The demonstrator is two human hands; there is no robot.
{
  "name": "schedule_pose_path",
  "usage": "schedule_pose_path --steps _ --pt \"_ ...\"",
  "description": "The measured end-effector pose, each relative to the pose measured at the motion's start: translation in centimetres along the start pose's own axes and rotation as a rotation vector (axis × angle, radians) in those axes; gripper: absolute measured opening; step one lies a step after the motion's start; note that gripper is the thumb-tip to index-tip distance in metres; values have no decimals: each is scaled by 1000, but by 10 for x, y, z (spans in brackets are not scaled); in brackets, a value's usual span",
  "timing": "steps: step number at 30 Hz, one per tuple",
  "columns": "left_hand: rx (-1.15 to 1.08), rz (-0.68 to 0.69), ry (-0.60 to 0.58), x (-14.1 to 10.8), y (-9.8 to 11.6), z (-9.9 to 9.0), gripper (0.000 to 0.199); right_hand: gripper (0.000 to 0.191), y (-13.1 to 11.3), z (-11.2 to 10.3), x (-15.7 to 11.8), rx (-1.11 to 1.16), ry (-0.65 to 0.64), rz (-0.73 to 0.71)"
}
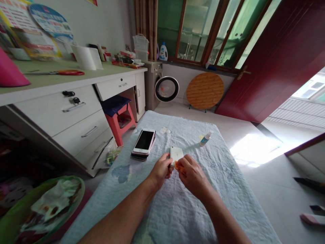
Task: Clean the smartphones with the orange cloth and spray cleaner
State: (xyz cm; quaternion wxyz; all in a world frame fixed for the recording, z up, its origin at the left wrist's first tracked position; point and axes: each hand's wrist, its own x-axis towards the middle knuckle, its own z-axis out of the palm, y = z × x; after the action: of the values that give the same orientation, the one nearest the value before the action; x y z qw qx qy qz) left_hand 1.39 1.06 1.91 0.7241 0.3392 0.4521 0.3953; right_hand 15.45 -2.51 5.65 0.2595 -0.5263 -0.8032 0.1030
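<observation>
The cloth-covered table (203, 189) carries, toward its far left corner, a stack of phones (144, 142), and near its right edge a small spray bottle (205, 138). Between them, nearer the middle, a white phone (176, 154) is held up in the left hand (161, 169), whose thumb and fingers grip its left side and lower end. The right hand (191, 173), fingers curled, pinches an orange cloth (179, 166) against the phone's lower right corner.
</observation>
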Motion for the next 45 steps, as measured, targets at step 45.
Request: schedule_pose_path --steps 45 --pt "113 39 -30 -3 2 5 53 14 -6 15 1 -124 -36 23"
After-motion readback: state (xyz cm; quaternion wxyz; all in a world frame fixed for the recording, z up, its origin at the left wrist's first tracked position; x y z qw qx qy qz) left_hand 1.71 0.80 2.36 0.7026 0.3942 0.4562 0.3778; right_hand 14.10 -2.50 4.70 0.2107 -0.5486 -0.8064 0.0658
